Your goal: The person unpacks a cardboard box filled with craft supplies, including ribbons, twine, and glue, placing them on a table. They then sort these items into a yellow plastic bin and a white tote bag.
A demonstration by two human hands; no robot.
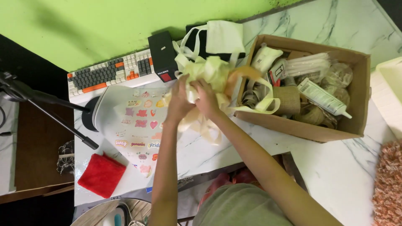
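Observation:
My left hand [179,101] and my right hand [207,98] are both closed on a bundle of cream cloth tote bags [211,71] with long straps, bunched up over the marble table [335,167]. The bundle lies between a sheet of colourful stickers [140,121] on the left and an open cardboard box [356,104] on the right. One cream bag [225,37] rests flat behind the bundle, over a black bag [197,39]. Some straps hang over the box's left edge.
The box holds twine spools [312,114], burlap ribbon, a glue tube [322,97] and packets. A keyboard [109,74] and small black box [162,56] sit at the back left. A red cloth [101,174] lies front left, a tripod leg [54,117] at far left.

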